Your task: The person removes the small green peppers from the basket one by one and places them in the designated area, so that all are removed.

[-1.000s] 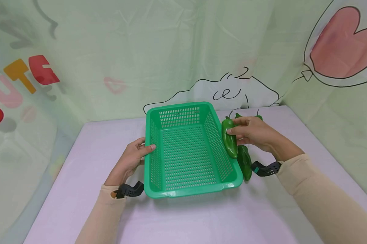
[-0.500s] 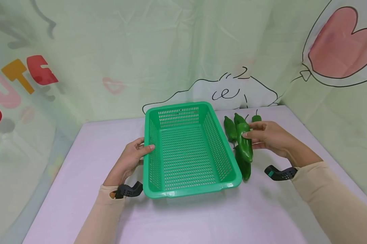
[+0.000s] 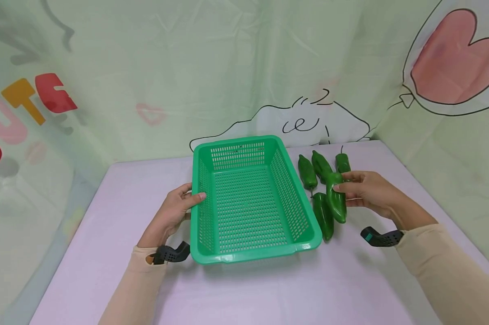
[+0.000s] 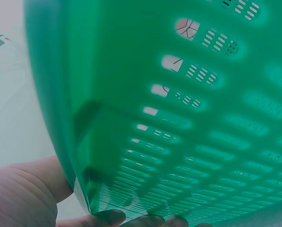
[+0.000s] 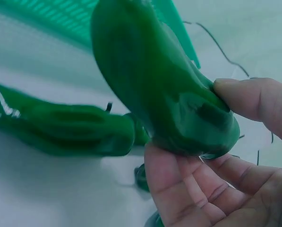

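Note:
My left hand [image 3: 179, 207] grips the left rim of a green plastic basket [image 3: 196, 225], thumb over the rim and fingers outside. Slotted holes cover the walls and floor of this basket, and nothing lies inside. In the left wrist view the fingertips [image 4: 110, 216] press against its slotted outer wall. To the right of the basket, my right hand [image 3: 368, 192] pinches a shiny green chili pepper [image 3: 336, 203] between thumb and fingers. The right wrist view shows this pepper [image 5: 150, 80] large and close. Another green pepper [image 3: 323, 216] lies beside it, near the basket's right rim.
Several more green peppers lie on the pale cloth-covered table [image 3: 244, 293]: one pepper [image 3: 307, 171] beside the basket, one pepper [image 3: 321, 166] to its right, one pepper [image 3: 343, 162] farther right. A printed curtain [image 3: 228, 67] hangs behind and along both sides.
My right hand has carried its pepper rightward and slightly toward me, away from the basket's right rim, uncovering the peppers behind. My left hand still holds the basket in place.

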Demonstrator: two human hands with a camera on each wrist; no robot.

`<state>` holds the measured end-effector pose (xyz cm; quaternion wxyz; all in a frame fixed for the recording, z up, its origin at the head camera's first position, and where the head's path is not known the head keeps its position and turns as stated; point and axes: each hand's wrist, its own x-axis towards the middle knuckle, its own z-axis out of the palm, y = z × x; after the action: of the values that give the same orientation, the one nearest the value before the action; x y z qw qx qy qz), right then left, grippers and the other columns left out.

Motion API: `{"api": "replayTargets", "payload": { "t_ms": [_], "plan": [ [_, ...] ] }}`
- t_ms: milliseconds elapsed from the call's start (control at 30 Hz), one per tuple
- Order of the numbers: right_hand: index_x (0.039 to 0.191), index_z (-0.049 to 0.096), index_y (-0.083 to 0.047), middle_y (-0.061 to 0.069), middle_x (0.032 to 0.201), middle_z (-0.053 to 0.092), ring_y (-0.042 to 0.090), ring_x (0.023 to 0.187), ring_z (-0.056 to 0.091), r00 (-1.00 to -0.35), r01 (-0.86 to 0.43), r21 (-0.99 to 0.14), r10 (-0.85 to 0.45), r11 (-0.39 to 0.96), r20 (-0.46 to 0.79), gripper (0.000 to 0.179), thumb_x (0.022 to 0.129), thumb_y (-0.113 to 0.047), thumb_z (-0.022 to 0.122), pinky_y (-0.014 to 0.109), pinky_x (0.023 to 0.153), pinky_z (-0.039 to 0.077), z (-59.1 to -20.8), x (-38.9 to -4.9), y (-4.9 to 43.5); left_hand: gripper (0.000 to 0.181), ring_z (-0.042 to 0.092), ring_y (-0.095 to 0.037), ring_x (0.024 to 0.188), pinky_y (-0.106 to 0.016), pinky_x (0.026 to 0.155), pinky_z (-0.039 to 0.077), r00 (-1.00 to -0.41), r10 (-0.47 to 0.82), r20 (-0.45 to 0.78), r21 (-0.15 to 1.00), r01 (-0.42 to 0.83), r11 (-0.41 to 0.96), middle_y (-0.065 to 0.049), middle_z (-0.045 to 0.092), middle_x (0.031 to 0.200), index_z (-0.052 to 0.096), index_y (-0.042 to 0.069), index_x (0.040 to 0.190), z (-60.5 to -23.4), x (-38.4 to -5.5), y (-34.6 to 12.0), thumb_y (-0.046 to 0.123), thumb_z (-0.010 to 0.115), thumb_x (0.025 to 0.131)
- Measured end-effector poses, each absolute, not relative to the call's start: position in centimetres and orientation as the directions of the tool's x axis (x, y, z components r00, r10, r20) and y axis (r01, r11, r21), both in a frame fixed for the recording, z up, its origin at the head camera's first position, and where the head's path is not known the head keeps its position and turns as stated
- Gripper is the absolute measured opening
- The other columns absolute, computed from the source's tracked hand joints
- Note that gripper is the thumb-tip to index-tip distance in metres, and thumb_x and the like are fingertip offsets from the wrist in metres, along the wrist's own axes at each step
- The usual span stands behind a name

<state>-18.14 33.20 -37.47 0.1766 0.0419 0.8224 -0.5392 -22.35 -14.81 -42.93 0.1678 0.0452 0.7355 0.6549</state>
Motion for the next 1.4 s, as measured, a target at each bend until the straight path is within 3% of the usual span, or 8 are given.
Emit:
{"api": "replayTargets", "payload": {
  "t_ms": [433, 667, 1100, 1400],
  "plan": [
    [0.157, 0.017, 0.017, 0.007, 0.117, 0.066, 0.013, 0.096, 0.069, -0.924, 0.299, -0.852, -0.092, 0.431, -0.371, 0.081, 0.105, -0.024, 0.064, 0.031, 0.086, 0.062, -39.8, -17.7, 34.7, 0.064, 0.073, -0.025, 0.107, -0.045, 0.091, 0.061, -0.941, 0.283, -0.188, 0.978, -0.152, 0.142, -0.027, 0.062, 0.140, 0.039, 0.002, 0.158, -43.0, -22.4, -14.8, 0.021, 0.067, 0.104],
    [0.155, 0.022, 0.018, 0.010, 0.118, 0.066, 0.014, 0.097, 0.068, -0.922, 0.312, -0.829, -0.064, 0.464, -0.383, 0.078, 0.105, -0.025, 0.064, 0.033, 0.086, 0.062, -41.1, -17.6, 35.3, 0.063, 0.073, -0.024, 0.106, -0.044, 0.090, 0.061, -0.941, 0.280, -0.190, 0.978, -0.155, 0.142, -0.027, 0.063, 0.139, 0.040, 0.002, 0.157, -42.9, -22.4, -14.8, 0.021, 0.067, 0.104],
    [0.155, 0.023, 0.019, 0.024, 0.128, 0.062, 0.018, 0.098, 0.069, -0.922, 0.306, -0.792, -0.043, 0.528, -0.384, 0.081, 0.102, -0.024, 0.067, 0.039, 0.088, 0.063, -42.3, -17.6, 34.8, 0.063, 0.072, -0.026, 0.109, -0.044, 0.091, 0.061, -0.941, 0.279, -0.190, 0.977, -0.155, 0.144, -0.026, 0.062, 0.140, 0.040, 0.002, 0.158, -42.9, -22.3, -14.8, 0.021, 0.067, 0.104],
    [0.154, 0.026, 0.018, 0.027, 0.130, 0.060, 0.019, 0.099, 0.068, -0.921, 0.308, -0.768, -0.027, 0.561, -0.389, 0.079, 0.101, -0.024, 0.067, 0.040, 0.089, 0.063, -43.1, -18.0, 34.6, 0.063, 0.072, -0.027, 0.109, -0.045, 0.091, 0.061, -0.940, 0.279, -0.194, 0.977, -0.160, 0.141, -0.027, 0.062, 0.140, 0.040, 0.001, 0.157, -42.9, -22.3, -14.8, 0.021, 0.067, 0.104]
  ]
}}
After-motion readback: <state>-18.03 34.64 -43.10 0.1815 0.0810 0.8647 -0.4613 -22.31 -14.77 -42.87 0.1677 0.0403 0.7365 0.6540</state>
